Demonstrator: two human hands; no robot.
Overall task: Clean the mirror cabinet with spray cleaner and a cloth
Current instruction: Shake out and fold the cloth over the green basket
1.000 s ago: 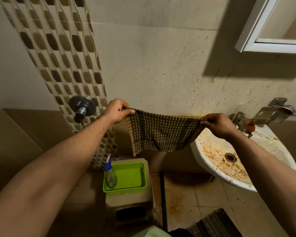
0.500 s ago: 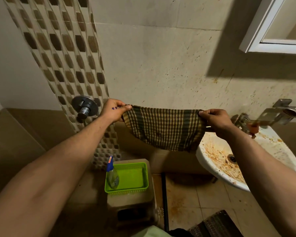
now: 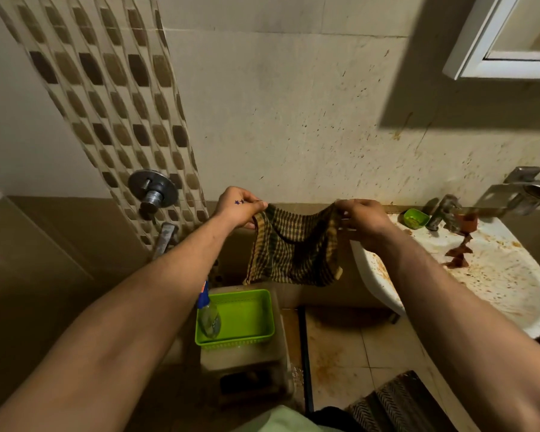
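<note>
A dark green and tan checked cloth (image 3: pixel 293 254) hangs slack in front of the tiled wall. My left hand (image 3: pixel 239 207) pinches its top left corner and my right hand (image 3: pixel 363 221) pinches its top right corner. The white-framed mirror cabinet (image 3: pixel 480 62) is on the wall at the top right, well above both hands, with only its lower left corner in view. The clear spray bottle with a blue and orange head (image 3: pixel 207 313) stands in the left end of a green tray (image 3: pixel 262 333), below my left forearm.
The tray sits on a beige stool (image 3: pixel 247 360). A white sink (image 3: pixel 512 291) with rust-brown stains, a tap (image 3: pixel 443 210) and a metal holder (image 3: pixel 518 191) is at the right. A wall valve (image 3: pixel 152 190) is at the left. A striped mat (image 3: pixel 399 403) lies on the floor.
My hands have moved closer together, so the cloth that was stretched flat now sags in a fold between them. The view has shifted down a little.
</note>
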